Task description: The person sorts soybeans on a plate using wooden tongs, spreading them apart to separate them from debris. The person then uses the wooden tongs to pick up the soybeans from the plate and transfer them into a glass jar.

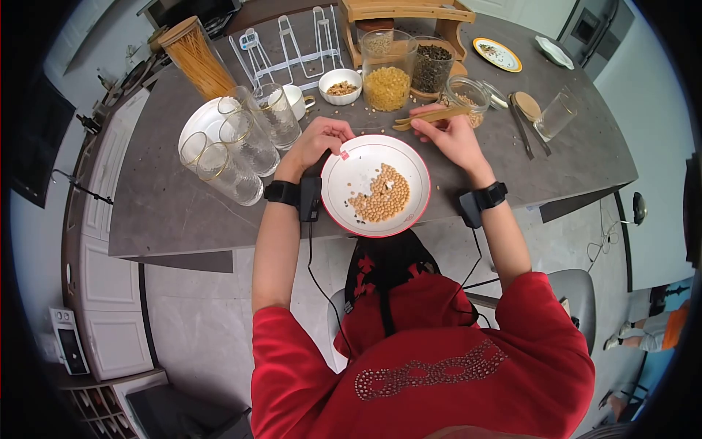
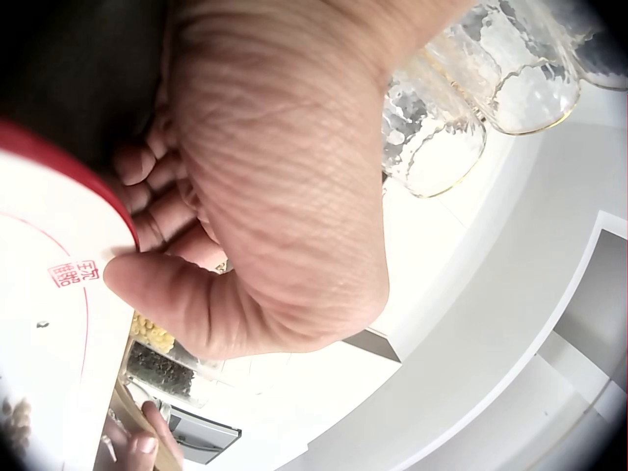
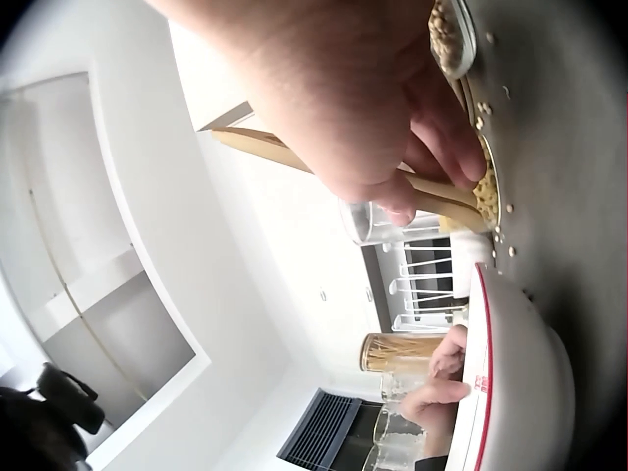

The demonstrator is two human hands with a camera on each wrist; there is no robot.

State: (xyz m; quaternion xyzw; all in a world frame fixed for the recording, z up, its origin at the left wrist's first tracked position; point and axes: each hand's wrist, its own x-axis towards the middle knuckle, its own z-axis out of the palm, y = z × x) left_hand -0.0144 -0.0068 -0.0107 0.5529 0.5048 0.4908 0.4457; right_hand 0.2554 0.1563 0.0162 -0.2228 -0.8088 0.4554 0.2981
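A white bowl with a red rim [image 1: 404, 157] sits at the front edge of the table, holding tan soybeans [image 1: 387, 199] and a few dark bits. My left hand [image 1: 322, 143] grips its far-left rim; in the left wrist view the thumb [image 2: 167, 289] lies on the inside by a red printed mark and the fingers curl outside. Between thumb and fingers of my right hand [image 1: 455, 139] are wooden tongs [image 1: 431, 117]. Their tips point left, close over the table beyond the bowl, near scattered loose beans. An open glass jar of beans [image 1: 475, 102] stands just behind that hand.
Several glass tumblers [image 1: 248, 139] crowd the left side, near a pasta jar [image 1: 196, 62] and a white rack [image 1: 285, 51]. Behind the bowl stand a small white bowl [image 1: 341, 86] and a jar of yellow pasta [image 1: 387, 84]. Dark tongs [image 1: 523, 128] and a glass [image 1: 556, 115] lie right.
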